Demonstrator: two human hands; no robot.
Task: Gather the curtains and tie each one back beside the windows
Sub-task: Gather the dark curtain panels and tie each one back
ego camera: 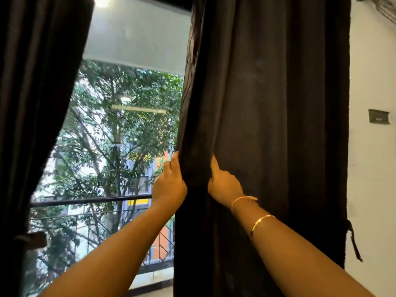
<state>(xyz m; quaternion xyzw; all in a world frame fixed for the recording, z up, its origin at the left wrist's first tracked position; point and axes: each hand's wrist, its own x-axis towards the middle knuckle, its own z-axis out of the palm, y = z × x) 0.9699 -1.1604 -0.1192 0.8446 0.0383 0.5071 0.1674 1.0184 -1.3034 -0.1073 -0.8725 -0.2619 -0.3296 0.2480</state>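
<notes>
A dark right curtain (pixel 267 103) hangs from top to bottom beside the window (pixel 120 136). My left hand (pixel 170 183) grips its left edge at mid height, fingers wrapped behind the cloth. My right hand (pixel 222 183) pinches a fold of the same curtain a little to the right, fingers buried in the fabric. A dark tie-back strap (pixel 354 243) dangles at the curtain's right edge near the wall. The left curtain (pixel 36 103) is drawn aside at the far left, narrowing toward a band (pixel 32 240) low down.
Through the glass I see trees, a building and a dark railing bar (pixel 90 200). A white wall (pixel 372 168) stands to the right with a small dark switch plate (pixel 378 116).
</notes>
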